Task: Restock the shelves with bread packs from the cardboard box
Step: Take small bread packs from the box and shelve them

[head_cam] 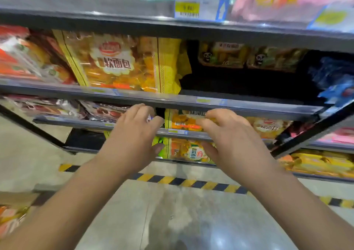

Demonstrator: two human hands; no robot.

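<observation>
Two bare forearms reach from the bottom edge toward the shelves. For bearings, take the big bread pack (pixel 115 64), yellow and orange, standing on the middle shelf (pixel 249 104).

Below and slightly right of the big bread pack, the left hand (pixel 134 133) has its fingers loosely bent, the tips near something shiny; whether it grips anything cannot be told. Further right at the same height, the right hand (pixel 231 136) curls its fingertips against the upper edge of a smaller bread pack (pixel 182 122). Whether they pinch it or only touch it cannot be told. The two hands are apart, with the smaller bread pack between them, one shelf level below the big bread pack.

Lower again, straight under the smaller bread pack, lies a green-and-yellow pack (pixel 189 152) on the bottom level. Right of the big bread pack, deep in a dark gap on the same shelf, sit dark packs (pixel 222 55) with small panda faces. Above and right of it hangs a price tag (pixel 201 7), blurred, with pink packs (pixel 277 1) beyond.

Far below and left of the big bread pack, at the frame's edge, a brown cardboard box (pixel 17 197) shows blurred. Black-and-yellow tape (pixel 191 183) crosses the grey floor (pixel 191 223) below the shelves.
</observation>
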